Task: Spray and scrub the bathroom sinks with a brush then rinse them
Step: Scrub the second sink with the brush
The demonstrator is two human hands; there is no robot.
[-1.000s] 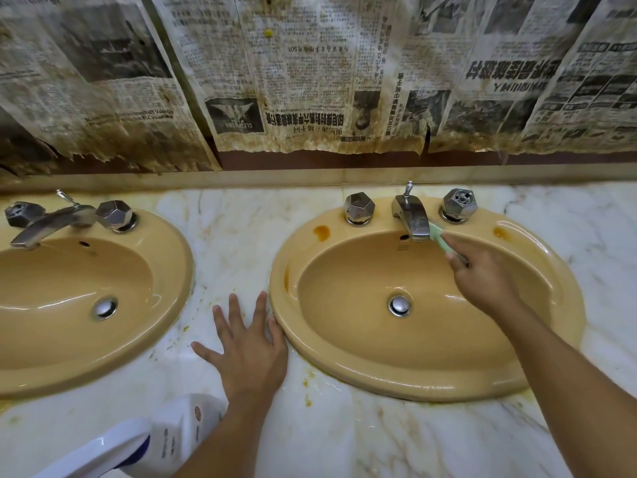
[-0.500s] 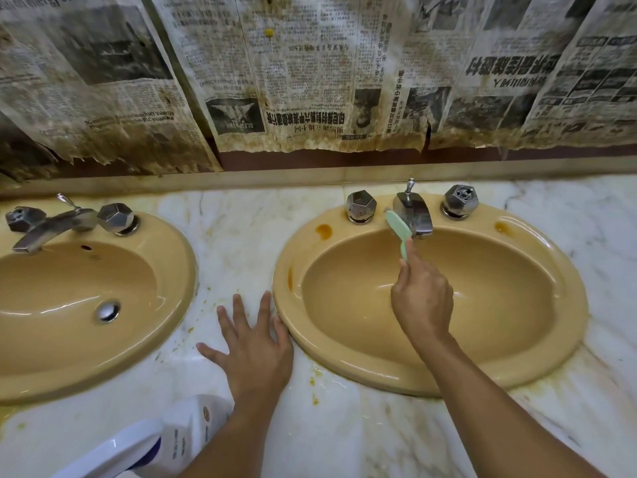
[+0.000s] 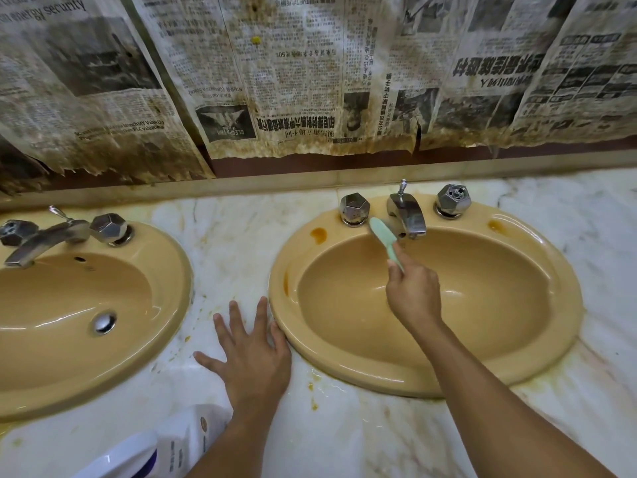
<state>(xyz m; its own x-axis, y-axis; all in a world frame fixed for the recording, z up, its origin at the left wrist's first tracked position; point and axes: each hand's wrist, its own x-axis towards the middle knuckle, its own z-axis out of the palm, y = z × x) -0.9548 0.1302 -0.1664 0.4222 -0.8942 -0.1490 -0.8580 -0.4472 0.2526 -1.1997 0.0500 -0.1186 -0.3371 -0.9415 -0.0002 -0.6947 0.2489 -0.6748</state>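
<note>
Marble counter [image 3: 224, 208], veined and spotted with yellowish drips, runs under both basins. Nearest, at the bottom edge, lies a white spray bottle [image 3: 165, 446] (only partly in view). Just beyond it the left hand [image 3: 253, 353] rests flat on the stone, fingers straight and spread wide, its right edge against the rim of the right sink [image 3: 537, 365]; it has not shifted in the last second.

Farther in, the right hand [image 3: 413, 294] hangs over the bowl with its fingers curled round the handle of the green brush [image 3: 382, 236]. The brush head now sits on the back ledge between the left knob [image 3: 354, 208] and the spout [image 3: 406, 215]. A second ago it worked on the spout's right side, so the scrubbing has crossed to the left of the fitting.

An orange stain [image 3: 319, 234] just left of the brush looks like the next target. Rinsing has apparently not begun. The left sink [image 3: 172, 257] sits apart, and stained newspaper [image 3: 310, 81] covers the far wall.
</note>
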